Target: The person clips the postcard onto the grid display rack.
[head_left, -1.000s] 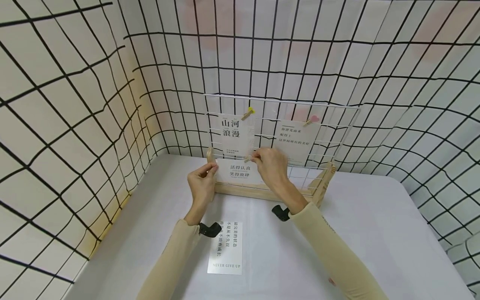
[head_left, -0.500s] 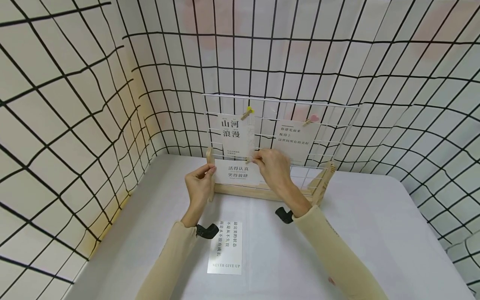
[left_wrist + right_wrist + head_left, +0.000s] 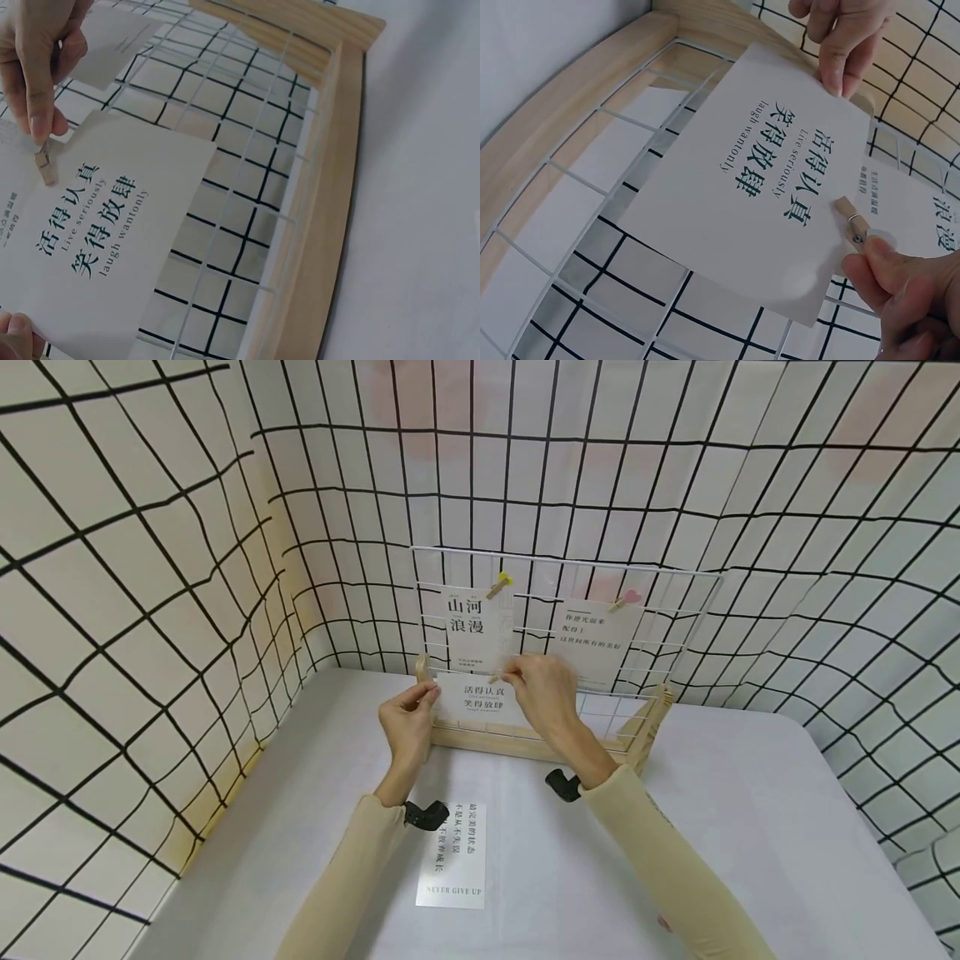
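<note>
A white card with printed green text [image 3: 772, 165] lies against the lower front of a white wire rack [image 3: 622, 703] with a wooden base [image 3: 495, 743]. My left hand [image 3: 407, 722] pinches the card's left edge between thumb and fingers. At the card's upper edge my right hand [image 3: 546, 693] pinches a small wooden clothespin [image 3: 853, 221], whose tip overlaps that edge. In the right wrist view a pale rounded piece shows under the thumb. Whether the clothespin also grips a wire is hidden.
Two more cards hang higher on the rack: one [image 3: 467, 643] under a yellow-topped clothespin [image 3: 498, 586], another [image 3: 588, 643] under a pink heart clothespin [image 3: 625, 600]. A loose card [image 3: 456, 868] lies on the white table. Black wire grids [image 3: 585, 510] stand behind and at both sides.
The card and my left hand have shifted slightly left, then back right. My right hand stays with the clothespin at the card's upper edge. The head view has swayed a little.
</note>
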Motion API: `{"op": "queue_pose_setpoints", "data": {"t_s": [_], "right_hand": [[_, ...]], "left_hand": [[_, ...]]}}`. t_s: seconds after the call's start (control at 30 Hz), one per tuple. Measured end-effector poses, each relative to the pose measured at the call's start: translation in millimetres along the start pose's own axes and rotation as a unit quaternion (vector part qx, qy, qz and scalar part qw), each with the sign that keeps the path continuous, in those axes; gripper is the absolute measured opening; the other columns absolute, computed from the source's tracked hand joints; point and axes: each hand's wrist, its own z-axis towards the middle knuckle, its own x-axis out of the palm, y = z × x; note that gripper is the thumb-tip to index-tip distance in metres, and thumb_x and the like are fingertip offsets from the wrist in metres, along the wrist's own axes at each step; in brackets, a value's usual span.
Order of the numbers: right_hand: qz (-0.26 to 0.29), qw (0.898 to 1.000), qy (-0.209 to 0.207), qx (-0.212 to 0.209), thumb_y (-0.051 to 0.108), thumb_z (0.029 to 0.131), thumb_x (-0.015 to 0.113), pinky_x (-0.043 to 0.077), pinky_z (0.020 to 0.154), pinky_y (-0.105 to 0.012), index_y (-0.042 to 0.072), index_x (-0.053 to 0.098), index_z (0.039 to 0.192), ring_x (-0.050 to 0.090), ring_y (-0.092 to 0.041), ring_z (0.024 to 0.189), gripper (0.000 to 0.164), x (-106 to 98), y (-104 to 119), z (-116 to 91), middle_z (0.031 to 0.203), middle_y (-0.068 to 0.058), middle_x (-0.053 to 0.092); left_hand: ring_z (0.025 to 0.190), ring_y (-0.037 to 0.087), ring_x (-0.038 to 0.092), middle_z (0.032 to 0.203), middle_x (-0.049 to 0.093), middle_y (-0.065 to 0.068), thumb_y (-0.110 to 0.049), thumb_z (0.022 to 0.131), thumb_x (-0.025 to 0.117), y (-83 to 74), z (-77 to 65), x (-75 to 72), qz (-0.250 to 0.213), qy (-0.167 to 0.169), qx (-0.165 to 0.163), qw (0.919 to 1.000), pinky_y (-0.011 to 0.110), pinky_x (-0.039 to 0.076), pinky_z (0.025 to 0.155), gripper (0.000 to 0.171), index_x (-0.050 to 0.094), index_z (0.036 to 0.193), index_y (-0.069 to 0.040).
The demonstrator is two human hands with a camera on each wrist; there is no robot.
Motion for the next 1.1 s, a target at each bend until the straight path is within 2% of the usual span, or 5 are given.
{"op": "queue_pose_setpoints", "data": {"t_s": [0.2, 0.43, 0.73, 0.97, 1.1], "right_hand": [[-0.009, 1.0, 0.008, 0.015, 0.015, 0.088, 0.081, 0.051, 0.059, -0.035, 0.01, 0.082, 0.093, 0.073, -0.025, 0.077, 0.008, 1, 0, 1, 0.093, -0.006, 0.081], [-0.014, 1.0, 0.007, 0.022, 0.017, 0.088, 0.081, 0.048, 0.058, -0.034, 0.012, 0.082, 0.094, 0.073, -0.024, 0.076, 0.008, 5, -1, 3, 0.094, -0.005, 0.081], [-0.015, 1.0, -0.002, 0.019, 0.018, 0.088, 0.082, 0.049, 0.056, -0.033, 0.012, 0.082, 0.093, 0.075, -0.023, 0.076, 0.008, 10, 1, 3, 0.094, -0.005, 0.082], [-0.032, 0.999, -0.022, 0.011, 0.018, 0.088, 0.082, 0.041, 0.051, -0.028, 0.011, 0.083, 0.092, 0.07, -0.021, 0.066, 0.008, 13, 2, 0, 0.089, -0.005, 0.081], [-0.034, 0.999, -0.028, 0.007, 0.017, 0.088, 0.083, 0.039, 0.051, -0.028, 0.01, 0.083, 0.09, 0.066, -0.021, 0.062, 0.007, 14, 2, -1, 0.086, -0.005, 0.081]], "left_hand": [[0.058, 0.003, 0.05, 0.093, 0.08, 0.018, -0.001, 0.086, 0.082, 0.3, -2.2, 4.3, 0.029, -0.02, 0.006, 0.9994, 0.014, 0.035, 0.052, 0.004, 0.083, 0.091, -0.001], [0.069, 0.002, 0.06, 0.093, 0.081, 0.014, -0.002, 0.086, 0.082, -1.9, -3.7, 9.7, 0.06, -0.046, 0.005, 0.9971, 0.013, 0.043, 0.061, 0.004, 0.084, 0.089, -0.004], [0.06, 0.002, 0.055, 0.089, 0.081, 0.01, -0.007, 0.085, 0.083, -4.1, -4.9, 13.0, 0.12, -0.071, 0.006, 0.9902, 0.02, 0.041, 0.056, 0.005, 0.085, 0.085, -0.012], [0.066, 0.017, 0.065, 0.087, 0.081, 0.009, -0.01, 0.086, 0.082, -6.0, -7.5, 15.6, 0.148, -0.084, 0.014, 0.9853, 0.03, 0.043, 0.06, 0.004, 0.084, 0.084, -0.013], [0.065, 0.02, 0.064, 0.084, 0.08, 0.008, -0.011, 0.086, 0.082, -5.6, -8.7, 16.1, 0.164, -0.087, 0.023, 0.9823, 0.033, 0.041, 0.059, 0.005, 0.084, 0.085, -0.015]]}}
